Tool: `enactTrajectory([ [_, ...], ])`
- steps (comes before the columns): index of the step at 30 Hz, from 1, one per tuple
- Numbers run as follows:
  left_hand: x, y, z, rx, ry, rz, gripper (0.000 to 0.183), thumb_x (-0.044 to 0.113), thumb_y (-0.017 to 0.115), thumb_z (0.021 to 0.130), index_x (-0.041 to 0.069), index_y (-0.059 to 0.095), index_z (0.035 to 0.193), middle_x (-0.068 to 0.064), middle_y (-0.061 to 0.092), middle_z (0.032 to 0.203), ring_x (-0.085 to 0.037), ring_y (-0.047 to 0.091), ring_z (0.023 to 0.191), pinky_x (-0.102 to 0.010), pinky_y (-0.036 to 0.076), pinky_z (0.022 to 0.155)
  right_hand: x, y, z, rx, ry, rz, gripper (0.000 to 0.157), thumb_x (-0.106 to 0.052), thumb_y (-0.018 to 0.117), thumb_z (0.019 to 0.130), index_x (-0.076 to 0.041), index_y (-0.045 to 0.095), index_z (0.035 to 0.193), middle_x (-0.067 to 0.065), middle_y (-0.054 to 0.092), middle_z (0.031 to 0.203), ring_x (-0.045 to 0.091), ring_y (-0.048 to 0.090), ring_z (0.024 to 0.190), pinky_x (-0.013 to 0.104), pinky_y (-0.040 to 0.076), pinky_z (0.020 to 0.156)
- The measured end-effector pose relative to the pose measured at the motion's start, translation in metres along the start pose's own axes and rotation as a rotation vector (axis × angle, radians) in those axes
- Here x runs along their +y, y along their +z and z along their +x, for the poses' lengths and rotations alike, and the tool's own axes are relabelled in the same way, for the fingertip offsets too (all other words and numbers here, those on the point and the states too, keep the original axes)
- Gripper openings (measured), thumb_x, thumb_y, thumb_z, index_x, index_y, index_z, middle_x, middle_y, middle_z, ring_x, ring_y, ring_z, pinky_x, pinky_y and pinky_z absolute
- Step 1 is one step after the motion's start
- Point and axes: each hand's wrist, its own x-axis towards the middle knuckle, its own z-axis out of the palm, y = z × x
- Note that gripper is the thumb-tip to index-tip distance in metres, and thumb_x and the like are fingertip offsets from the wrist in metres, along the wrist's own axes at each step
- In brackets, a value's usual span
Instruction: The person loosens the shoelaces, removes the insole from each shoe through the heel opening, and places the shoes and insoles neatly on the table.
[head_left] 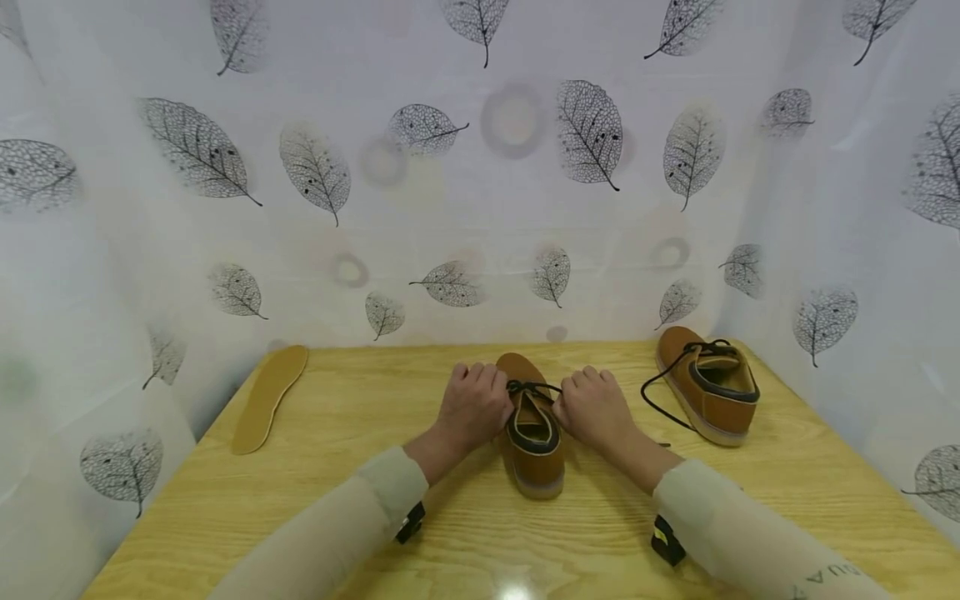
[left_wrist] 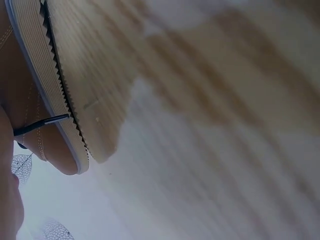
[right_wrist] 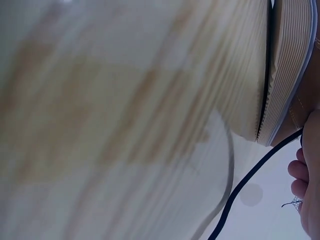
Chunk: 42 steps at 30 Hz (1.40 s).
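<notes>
A brown shoe [head_left: 538,477] with a dark collar stands on the table, toe pointing away. Its black shoelace [head_left: 534,387] crosses over the tongue, stretched between both hands. My left hand [head_left: 472,406] grips one side of the lace at the shoe's left; a short lace end [left_wrist: 45,123] pokes out of it in the left wrist view. At the shoe's right, my right hand [head_left: 597,410] holds the other side with curled fingers. From it a long length of lace [right_wrist: 239,187] trails down in the right wrist view. Both fists partly cover the shoe's sides.
A second brown shoe [head_left: 729,417] sits at the back right, its black lace [head_left: 654,395] looping out to the left. At the back left lies a tan insole [head_left: 268,400]. Behind the wooden table [head_left: 360,375] hangs a white curtain [head_left: 480,217] with a leaf print.
</notes>
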Motion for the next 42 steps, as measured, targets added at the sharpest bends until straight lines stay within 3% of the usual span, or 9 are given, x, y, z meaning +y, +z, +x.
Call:
enactTrajectory([
  [17, -0.005, 0.0, -0.004, -0.022, -0.022, -0.074, 0.011, 0.023, 0.062, 0.081, 0.012, 0.059, 0.081, -0.002, 0.062, 0.078, -0.021, 0.059, 0.07, -0.036, 0.043, 0.065, 0.007, -0.008, -0.008, -0.022, -0.047, -0.051, 0.029, -0.017, 0.057, 0.084, -0.009, 0.047, 0.058, 0.006, 0.054, 0.059, 0.024, 0.046, 0.059, 0.035, 0.036, 0.057],
  [24, -0.004, -0.001, -0.003, -0.051, 0.002, -0.058, 0.015, 0.027, 0.061, 0.087, 0.013, 0.063, 0.091, -0.003, 0.064, 0.082, -0.022, 0.06, 0.073, -0.038, 0.045, 0.067, 0.014, -0.013, -0.012, -0.127, -0.041, -0.061, 0.031, -0.019, 0.061, 0.085, -0.009, 0.048, 0.058, 0.005, 0.054, 0.06, 0.023, 0.044, 0.06, 0.036, 0.037, 0.059],
  [31, -0.005, -0.002, -0.006, -0.041, 0.002, -0.078, 0.014, 0.026, 0.06, 0.089, 0.013, 0.065, 0.092, -0.002, 0.063, 0.079, -0.021, 0.058, 0.071, -0.037, 0.044, 0.068, 0.021, -0.017, -0.017, -0.212, -0.039, -0.093, 0.036, -0.019, 0.066, 0.085, -0.011, 0.045, 0.057, 0.002, 0.048, 0.057, 0.019, 0.037, 0.057, 0.032, 0.031, 0.058],
  [37, -0.008, -0.001, -0.011, -0.059, 0.009, -0.097, 0.015, 0.026, 0.062, 0.087, 0.013, 0.065, 0.094, -0.002, 0.065, 0.08, -0.021, 0.059, 0.071, -0.037, 0.044, 0.067, 0.027, -0.019, -0.024, -0.298, -0.039, -0.093, 0.037, -0.021, 0.068, 0.086, -0.012, 0.045, 0.059, 0.001, 0.051, 0.059, 0.018, 0.037, 0.059, 0.033, 0.032, 0.059],
  [42, -0.01, 0.0, -0.014, -0.062, 0.009, -0.09, 0.014, 0.026, 0.062, 0.088, 0.013, 0.065, 0.093, -0.001, 0.067, 0.08, -0.02, 0.059, 0.071, -0.036, 0.043, 0.067, 0.033, -0.022, -0.028, -0.362, -0.042, -0.094, 0.041, -0.021, 0.069, 0.086, -0.014, 0.041, 0.058, 0.0, 0.045, 0.058, 0.018, 0.034, 0.058, 0.034, 0.031, 0.059],
])
